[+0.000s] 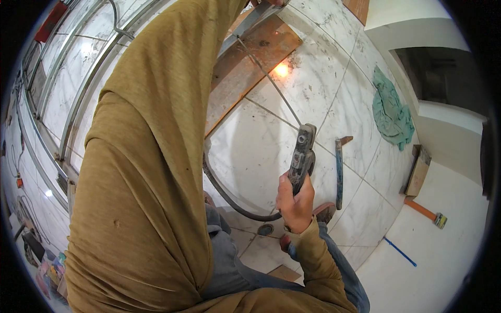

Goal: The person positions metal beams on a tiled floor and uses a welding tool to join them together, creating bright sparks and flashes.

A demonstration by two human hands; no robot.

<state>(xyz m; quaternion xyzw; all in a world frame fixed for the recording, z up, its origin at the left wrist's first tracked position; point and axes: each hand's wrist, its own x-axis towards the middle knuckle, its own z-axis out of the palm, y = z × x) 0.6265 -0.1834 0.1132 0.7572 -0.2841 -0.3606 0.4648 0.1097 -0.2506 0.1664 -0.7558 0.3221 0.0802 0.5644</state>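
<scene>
My right hand [296, 208] grips a dark, worn electrode holder [302, 151] with a cable curving away from its lower end. A long thin rod [271, 81] runs from the holder up to a flat metal bar [242, 31] at the top. My left hand [269, 3], mostly cut off at the upper edge beyond my sleeve, holds that bar. Under the bar lies a stained rust-brown board [250, 62] on the marble-patterned tiles, with a bright orange glow [282, 69] beside it. A blue hammer-like tool [339, 177] lies right of the holder.
Metal frames [70, 120], a red box [49, 21] and cables fill the left floor. At right are a green cloth [394, 115], a white wall with a dark recess [438, 75], a cardboard piece [416, 169], an orange-handled brush [420, 208] and a blue stick [401, 251].
</scene>
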